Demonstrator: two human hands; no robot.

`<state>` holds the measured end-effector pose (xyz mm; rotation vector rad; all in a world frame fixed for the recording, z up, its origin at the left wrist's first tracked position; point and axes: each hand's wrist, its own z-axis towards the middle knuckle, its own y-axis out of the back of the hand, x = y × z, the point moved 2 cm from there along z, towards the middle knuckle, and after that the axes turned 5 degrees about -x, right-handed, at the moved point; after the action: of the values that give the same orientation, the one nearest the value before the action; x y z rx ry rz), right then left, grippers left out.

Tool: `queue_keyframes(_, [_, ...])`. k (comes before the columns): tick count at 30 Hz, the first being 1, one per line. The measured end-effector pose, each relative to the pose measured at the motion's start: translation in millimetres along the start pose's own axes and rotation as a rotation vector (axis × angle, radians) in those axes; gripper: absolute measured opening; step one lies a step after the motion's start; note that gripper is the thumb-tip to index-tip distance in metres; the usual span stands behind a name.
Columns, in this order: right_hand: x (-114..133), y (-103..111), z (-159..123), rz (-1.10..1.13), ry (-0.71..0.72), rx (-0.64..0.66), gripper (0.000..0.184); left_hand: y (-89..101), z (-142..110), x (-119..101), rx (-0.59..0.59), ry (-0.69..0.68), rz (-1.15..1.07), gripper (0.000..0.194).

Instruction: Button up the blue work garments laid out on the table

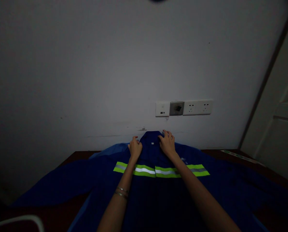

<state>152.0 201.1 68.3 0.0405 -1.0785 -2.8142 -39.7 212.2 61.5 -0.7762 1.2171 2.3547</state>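
A dark blue work jacket (158, 193) with a yellow-and-silver reflective band (144, 169) across the chest lies spread flat on a dark table, collar toward the wall. My left hand (135, 147) rests at the left side of the collar (151, 138), fingers curled onto the cloth. At the right side of the collar my right hand (167, 142) pinches the fabric with bent fingers. A small white button shows between the two hands. Thin bracelets circle my left wrist.
The dark wooden table (72, 158) stands against a white wall. A row of sockets and a switch plate (183, 108) sits on the wall just above the collar. A door (279, 129) is at the right. A white curved rail (18, 220) shows at the bottom left.
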Motion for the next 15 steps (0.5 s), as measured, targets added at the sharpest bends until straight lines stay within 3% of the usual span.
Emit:
queue_keyframes(3, [-3.4, -1.1, 4.9, -0.001, -0.004, -0.007, 0.033, 1.0, 2.8, 4.5, 0.002, 0.034, -0.019, 0.04])
queue_keyframes(9, [7.4, -10.5, 13.1, 0.005, 0.118, -0.003, 0.033, -2.3, 2.1, 5.5, 0.029, 0.056, -0.02, 0.037])
queue_keyframes(15, [13.5, -18.2, 22.0, -0.042, 0.098, 0.035, 0.026, -3.1, 0.1, 3.6, 0.052, 0.036, -0.026, 0.035])
